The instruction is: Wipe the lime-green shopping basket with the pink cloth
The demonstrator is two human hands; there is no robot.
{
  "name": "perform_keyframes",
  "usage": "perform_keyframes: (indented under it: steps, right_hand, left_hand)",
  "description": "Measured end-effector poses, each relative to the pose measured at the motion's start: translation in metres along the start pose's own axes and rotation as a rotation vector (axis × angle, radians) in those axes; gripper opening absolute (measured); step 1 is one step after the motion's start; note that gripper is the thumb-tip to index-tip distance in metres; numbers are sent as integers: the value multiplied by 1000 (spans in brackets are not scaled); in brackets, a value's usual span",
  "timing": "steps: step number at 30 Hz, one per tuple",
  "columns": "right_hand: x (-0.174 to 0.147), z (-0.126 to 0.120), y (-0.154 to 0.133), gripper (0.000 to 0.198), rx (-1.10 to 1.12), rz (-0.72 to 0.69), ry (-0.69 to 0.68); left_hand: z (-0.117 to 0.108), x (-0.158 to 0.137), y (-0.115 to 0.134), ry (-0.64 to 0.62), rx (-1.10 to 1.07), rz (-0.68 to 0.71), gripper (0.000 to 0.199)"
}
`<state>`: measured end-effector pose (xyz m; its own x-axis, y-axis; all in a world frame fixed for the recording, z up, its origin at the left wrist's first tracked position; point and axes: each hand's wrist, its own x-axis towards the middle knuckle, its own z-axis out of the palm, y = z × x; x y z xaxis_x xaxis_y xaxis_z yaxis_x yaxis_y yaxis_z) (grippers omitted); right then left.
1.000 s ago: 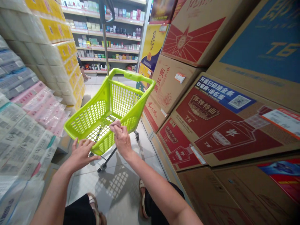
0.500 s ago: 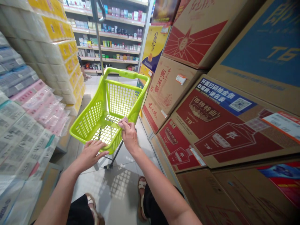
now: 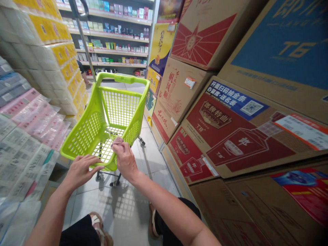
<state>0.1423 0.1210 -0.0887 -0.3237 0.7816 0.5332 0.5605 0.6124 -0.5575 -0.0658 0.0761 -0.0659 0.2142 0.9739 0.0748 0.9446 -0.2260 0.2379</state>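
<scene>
A lime-green plastic shopping cart [image 3: 122,106] stands on the floor before me, its lattice basket bare inside. At the basket's near edge, my left hand [image 3: 81,169] has its fingers hooked over the rim and its thumb on the outer side. My right hand [image 3: 125,160] is closed round a crumpled pinkish cloth [image 3: 118,141] at the basket's near right corner. Part of the cloth is covered by the fingers, and whether it touches the rim I cannot tell.
Stacked liquor cartons [image 3: 228,133] line the right side. On the left rise piles of wrapped tissue packs [image 3: 57,65]. Behind the cart, shelves [image 3: 112,36] hold bottles and boxes. Part of a person's leg [image 3: 83,73] shows by the left stack. A metal pole [image 3: 83,37] stands behind the cart.
Cart and both hands sit further left in view, with the camera turned somewhat right. My left hand has settled onto the near rim. The cloth stays in my right hand, now lower.
</scene>
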Motion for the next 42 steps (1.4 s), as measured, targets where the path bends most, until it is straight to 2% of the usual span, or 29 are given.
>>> perform_keyframes:
  steps: [4,7,12,17,21,25,32,37,40,42]
  right_hand:
    - [-11,-2,-9,42,33,-67,-134]
    - [-4,-15,-1,41,-2,-78,-223]
    - [21,-33,21,45,-98,121,-152]
    - [15,-29,6,38,-145,181,-128]
    - [0,-25,-15,38,-202,154,-145]
    - [-9,-20,-23,38,-213,117,-164]
    - [-13,-9,-14,45,-120,117,-147]
    - [1,-17,5,47,-106,144,-170]
    - [9,-19,9,48,-115,197,-175]
    - [10,-15,4,49,-123,213,-171]
  left_hand:
    - [-1,2,-8,52,22,-37,44]
    - [-1,4,-2,76,48,-42,43]
    - [3,9,21,109,80,-17,39]
    - [-2,9,20,107,133,-70,39]
    - [-6,4,20,89,140,-167,41]
    - [-3,1,23,118,166,-216,41]
    - [15,12,36,284,284,-253,43]
    - [11,17,42,287,299,-238,41]
    - [1,14,32,319,335,-390,47]
    - [-3,12,24,294,331,-458,52]
